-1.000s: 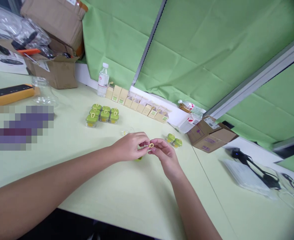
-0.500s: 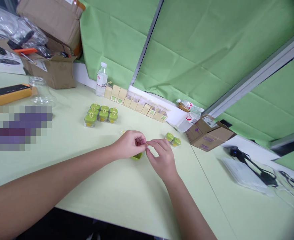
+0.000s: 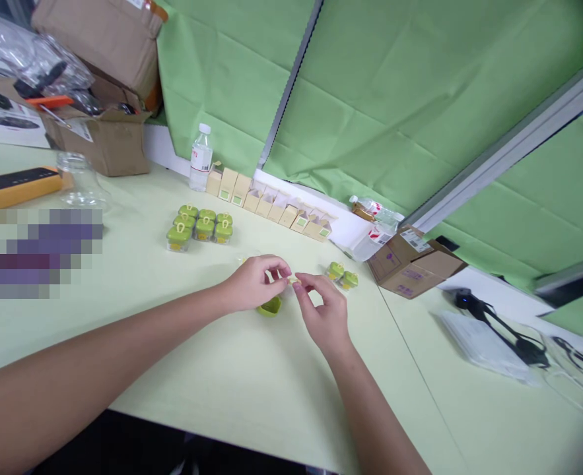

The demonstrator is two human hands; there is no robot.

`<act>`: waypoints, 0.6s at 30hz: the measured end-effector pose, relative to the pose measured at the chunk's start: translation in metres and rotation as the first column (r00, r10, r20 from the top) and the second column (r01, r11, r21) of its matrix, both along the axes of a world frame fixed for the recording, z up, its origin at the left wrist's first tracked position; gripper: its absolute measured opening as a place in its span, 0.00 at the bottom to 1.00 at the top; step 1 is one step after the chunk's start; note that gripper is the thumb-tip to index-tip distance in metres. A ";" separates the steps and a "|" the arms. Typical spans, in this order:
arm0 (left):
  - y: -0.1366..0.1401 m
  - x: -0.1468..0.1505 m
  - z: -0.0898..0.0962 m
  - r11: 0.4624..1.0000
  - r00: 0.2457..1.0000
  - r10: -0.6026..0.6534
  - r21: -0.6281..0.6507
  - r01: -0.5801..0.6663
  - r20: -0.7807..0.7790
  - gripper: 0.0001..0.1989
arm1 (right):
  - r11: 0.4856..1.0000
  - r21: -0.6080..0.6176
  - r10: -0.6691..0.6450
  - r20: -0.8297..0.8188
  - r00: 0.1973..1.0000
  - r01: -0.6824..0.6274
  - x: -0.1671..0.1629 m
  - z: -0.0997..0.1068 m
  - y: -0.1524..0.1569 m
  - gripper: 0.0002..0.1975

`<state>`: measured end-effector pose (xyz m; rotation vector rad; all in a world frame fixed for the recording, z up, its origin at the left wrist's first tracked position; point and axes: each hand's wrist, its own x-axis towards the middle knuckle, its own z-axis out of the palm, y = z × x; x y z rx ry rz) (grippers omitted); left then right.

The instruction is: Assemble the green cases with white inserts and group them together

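Note:
Between the fingertips of both hands is a small pale yellow piece (image 3: 294,281), too small to name closely. My left hand (image 3: 257,282) pinches it from one side with thumb and fingers. From the other side my right hand (image 3: 325,309) grips it, thumb against forefinger. Just below my left hand a green lid (image 3: 270,306) lies on the table, its hollow side up. Partly behind the left hand is a clear container (image 3: 243,259), mostly hidden. To the right stand two small green-lidded containers (image 3: 349,280).
Several green-lidded containers (image 3: 179,236) stand grouped at left. Behind them a water bottle (image 3: 201,161) and a row of small cardboard boxes (image 3: 266,201) line the wall. A brown carton (image 3: 405,264) and bottles (image 3: 370,241) sit at right; a glass jar (image 3: 78,178) is far left.
My hands have risen slightly and turned, so the pale yellow piece shows more between the fingertips. More of the green lid below is uncovered.

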<state>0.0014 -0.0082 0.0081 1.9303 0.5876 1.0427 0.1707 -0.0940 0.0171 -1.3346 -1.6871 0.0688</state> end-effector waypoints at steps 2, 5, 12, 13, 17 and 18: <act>0.000 -0.001 -0.002 0.999 1.000 -0.009 0.035 0.010 -0.024 0.10 | 0.999 -0.035 0.006 -0.131 0.991 -0.010 -0.002 -0.001 0.001 0.06; 0.001 -0.001 -0.004 0.997 0.997 -0.072 0.033 0.073 -0.037 0.09 | 0.994 -0.094 0.024 -0.255 0.967 -0.050 -0.001 -0.003 0.003 0.06; 0.002 0.000 -0.004 0.995 0.993 -0.096 -0.031 0.094 -0.065 0.10 | 0.990 -0.133 0.014 -0.165 0.986 -0.037 0.007 -0.005 0.003 0.08; 0.003 0.000 -0.004 0.995 0.992 -0.098 -0.026 0.097 -0.076 0.10 | 0.992 -0.124 0.012 -0.139 0.990 -0.029 0.008 -0.005 0.003 0.08; 0.008 -0.003 -0.006 0.998 0.991 -0.050 0.029 0.054 -0.120 0.10 | 0.996 -0.092 -0.009 -0.061 0.998 0.004 0.012 -0.006 0.002 0.08; 0.010 -0.004 -0.006 0.998 0.990 -0.035 0.041 0.040 -0.136 0.11 | 0.996 -0.086 -0.015 -0.046 0.999 0.011 0.013 -0.007 0.003 0.08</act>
